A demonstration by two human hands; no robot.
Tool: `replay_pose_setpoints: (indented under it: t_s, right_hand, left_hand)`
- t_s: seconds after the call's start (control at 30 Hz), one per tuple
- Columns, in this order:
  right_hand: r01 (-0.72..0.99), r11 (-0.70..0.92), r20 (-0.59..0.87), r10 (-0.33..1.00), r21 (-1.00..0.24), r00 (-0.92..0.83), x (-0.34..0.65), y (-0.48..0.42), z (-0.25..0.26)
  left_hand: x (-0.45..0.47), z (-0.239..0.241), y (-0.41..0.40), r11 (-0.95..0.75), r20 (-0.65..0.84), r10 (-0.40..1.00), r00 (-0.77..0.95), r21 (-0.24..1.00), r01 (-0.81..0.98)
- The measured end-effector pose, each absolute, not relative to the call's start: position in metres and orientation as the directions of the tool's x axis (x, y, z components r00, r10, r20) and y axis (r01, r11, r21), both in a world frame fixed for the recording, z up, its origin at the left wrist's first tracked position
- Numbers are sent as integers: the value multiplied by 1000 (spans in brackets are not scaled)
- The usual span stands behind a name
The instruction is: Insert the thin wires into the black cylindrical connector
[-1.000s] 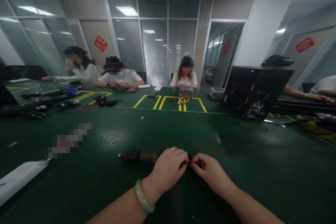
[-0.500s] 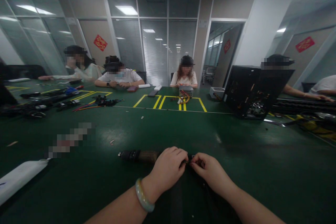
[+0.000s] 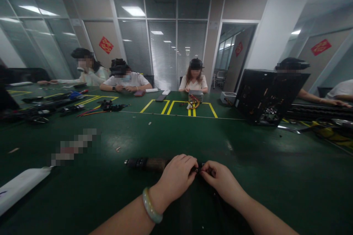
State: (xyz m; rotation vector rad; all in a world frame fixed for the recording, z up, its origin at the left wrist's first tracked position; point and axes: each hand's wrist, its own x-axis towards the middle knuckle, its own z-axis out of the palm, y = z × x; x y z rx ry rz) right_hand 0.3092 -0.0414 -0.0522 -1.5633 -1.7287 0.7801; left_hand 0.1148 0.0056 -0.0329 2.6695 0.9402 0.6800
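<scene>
Metal-tipped cylindrical tool [image 3: 151, 164] lies on its side on a green tabletop [image 3: 88, 198] as we bend to it with both bare hands. Its brownish barrel and black collar show at the left; the rest runs beneath our left hand [image 3: 179, 172], which is closed over the body with fingers curled, a pale green bangle [image 3: 151, 205] at the wrist. Our right hand [image 3: 220, 181] is at the tool's right end, thumb and forefinger drawn into a pinch beside the left fingertips; what, if anything, the pinch grips is too small and dark for us to tell.

To the left of the tool and nearer to us, a white elongated object [image 3: 22, 189] points toward a strip [image 3: 74, 147] blurred into squares. Beyond the tool and a little left lies a small scrap [image 3: 118, 149]; farther off on that side, black cables [image 3: 106, 106] tangle with colored wires. Well past the tool, yellow tape lines [image 3: 164, 107] mark out boxes, and a gray metal box [image 3: 195, 95] trailing multicolored wires sits at their far edge. Beyond the tool to the right, a black computer case [image 3: 271, 95] stands tilted, a pale box [image 3: 228, 97] near it. Across from the tool we see three people seated, one in a white top [image 3: 202, 82] facing us.
</scene>
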Motion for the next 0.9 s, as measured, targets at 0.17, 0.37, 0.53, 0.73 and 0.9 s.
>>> replay_pose_setpoints:
  t_s: [0.17,0.37,0.53,0.73,0.9]
  right_hand:
    - [588,97,80,995,-803,-55,309,-40,-54]
    - [589,118,98,993,-800,-66,309,-39,-56]
    - [604,113,96,994,-789,-60,309,-39,-57]
    - [610,103,79,995,-786,-67,310,-39,-56]
    - [593,97,71,995,-799,-66,309,-40,-54]
  left_hand:
    - [115,-36,6,-756,362,652,667,377,535]
    - [115,-33,5,-794,365,606,707,336,507]
    - [115,-34,5,-762,369,645,669,381,524]
    - [114,-34,6,-762,363,644,673,381,523]
    - [114,-34,7,-783,374,619,691,370,501]
